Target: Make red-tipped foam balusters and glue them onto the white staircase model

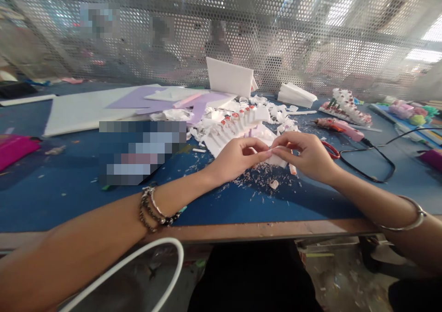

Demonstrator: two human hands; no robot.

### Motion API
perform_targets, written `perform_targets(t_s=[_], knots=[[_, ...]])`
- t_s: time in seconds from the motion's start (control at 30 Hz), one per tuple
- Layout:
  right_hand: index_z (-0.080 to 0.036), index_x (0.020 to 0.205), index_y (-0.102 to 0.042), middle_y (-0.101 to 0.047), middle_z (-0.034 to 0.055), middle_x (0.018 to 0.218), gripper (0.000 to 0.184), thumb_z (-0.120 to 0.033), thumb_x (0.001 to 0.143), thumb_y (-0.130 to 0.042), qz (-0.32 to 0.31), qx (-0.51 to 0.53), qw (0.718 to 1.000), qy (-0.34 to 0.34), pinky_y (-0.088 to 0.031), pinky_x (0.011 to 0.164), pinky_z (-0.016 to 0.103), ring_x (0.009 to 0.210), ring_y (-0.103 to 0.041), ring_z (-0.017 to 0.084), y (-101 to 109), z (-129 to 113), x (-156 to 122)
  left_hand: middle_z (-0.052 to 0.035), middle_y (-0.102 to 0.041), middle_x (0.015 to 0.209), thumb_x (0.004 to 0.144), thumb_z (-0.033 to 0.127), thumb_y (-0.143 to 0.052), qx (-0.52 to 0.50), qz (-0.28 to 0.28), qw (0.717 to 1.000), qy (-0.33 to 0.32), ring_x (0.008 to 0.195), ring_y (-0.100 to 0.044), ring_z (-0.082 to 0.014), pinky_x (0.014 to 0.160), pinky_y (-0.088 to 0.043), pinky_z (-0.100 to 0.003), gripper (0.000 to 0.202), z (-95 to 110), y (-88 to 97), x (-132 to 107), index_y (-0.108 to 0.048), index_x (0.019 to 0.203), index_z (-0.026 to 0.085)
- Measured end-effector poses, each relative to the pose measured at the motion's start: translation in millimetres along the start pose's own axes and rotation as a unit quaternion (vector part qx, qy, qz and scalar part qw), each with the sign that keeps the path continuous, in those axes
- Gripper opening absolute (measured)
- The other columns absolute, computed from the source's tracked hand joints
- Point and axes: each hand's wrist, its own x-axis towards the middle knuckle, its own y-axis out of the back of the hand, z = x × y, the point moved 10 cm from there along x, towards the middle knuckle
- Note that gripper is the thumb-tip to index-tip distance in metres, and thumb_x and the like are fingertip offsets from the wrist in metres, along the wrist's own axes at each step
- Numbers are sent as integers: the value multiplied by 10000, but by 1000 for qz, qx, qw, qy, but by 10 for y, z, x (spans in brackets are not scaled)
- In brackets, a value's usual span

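My left hand (241,157) and my right hand (304,155) meet over the front middle of the table, thumbs and forefingers pinched together. Between the fingertips is a small white piece, mostly covered, so its kind does not show. Just behind the hands lies a white foam-like model (238,123) with a row of red-topped pieces along it. White scraps (276,111) are heaped around that model. Under my fingers, fine shavings (252,180) and a small pale chunk (274,184) lie on the blue surface. An orange-white stick (293,169) pokes out below my right hand.
A pink glue gun (350,130) with a black cord lies at the right, beside red-handled scissors (330,150). Behind it stands a white and red model (345,107). White and purple sheets (86,109) spread at the back left. A perforated metal screen (241,44) bounds the table.
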Motion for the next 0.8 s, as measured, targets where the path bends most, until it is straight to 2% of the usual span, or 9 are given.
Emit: perform_targets(t_s=[0.3,0.53,0.63,0.8], knots=[[-151,774,-603,-612,7,726,131,-266,799,-545,6,-5,999,41,-407,591,208,647,-521,79,1,-104,-20,25,-506,601,743,350,-608,12,-14,999,-28,504,-444,-62,458,-338,-186,204,61,-7,5,-573,756,150],[-152,736,-565,-584,-1,678,154,-291,798,-543,54,-17,998,35,-398,562,207,616,-504,73,110,-83,-29,29,-490,599,741,369,-607,20,20,999,-28,487,-425,-55,440,-325,-181,215,42,56,19,-564,759,159],[-151,724,-540,-569,-4,666,157,-288,800,-533,46,-8,998,33,-395,543,200,591,-494,64,88,-84,-33,30,-488,581,744,365,-604,26,24,999,-23,484,-437,-60,430,-330,-180,210,26,70,21,-563,765,159],[-153,913,-570,-589,5,743,180,-286,797,-540,26,15,999,15,-416,583,204,643,-522,70,34,-50,-34,34,-491,588,743,355,-614,2,22,999,-39,486,-442,-60,442,-346,-181,200,47,68,18,-560,774,165]])
